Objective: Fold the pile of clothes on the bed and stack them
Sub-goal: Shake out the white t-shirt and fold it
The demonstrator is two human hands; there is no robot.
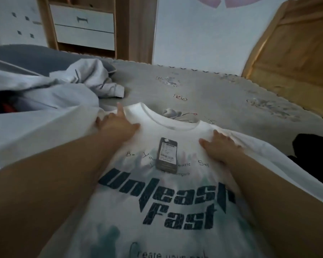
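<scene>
On the bed [222,94], spread flat from the centre of the view down to 6 o'clock, lies a white T-shirt [157,211], front side up. Its long axis runs from 6 o'clock to 12 o'clock, and the round neckline points away from the person toward 12 o'clock. The shoulders lie directly under both hands. The left hand [117,125] rests flat on the shoulder at about 10 o'clock from the shirt's centre, fingers straight and spread, the forefinger reaching to the fabric's edge. The right hand [220,146] presses on the other shoulder at about 2 o'clock, fingers relaxed and lying on the cloth, gripping nothing. Between the two hands, just below the collar, a dark hang tag [166,155] lies on the chest. The shirt bears large dark lettering reading "Unleash Fast", thinner script above it, and pale teal smudges of print. A heap of pale blue-grey clothes [45,94] sits at 9 to 10 o'clock, beside the left hand. A black garment [317,148] shows at 3 o'clock. A wooden headboard [291,58] stands at 2 o'clock, and white drawers [84,28] at 11 o'clock.
</scene>
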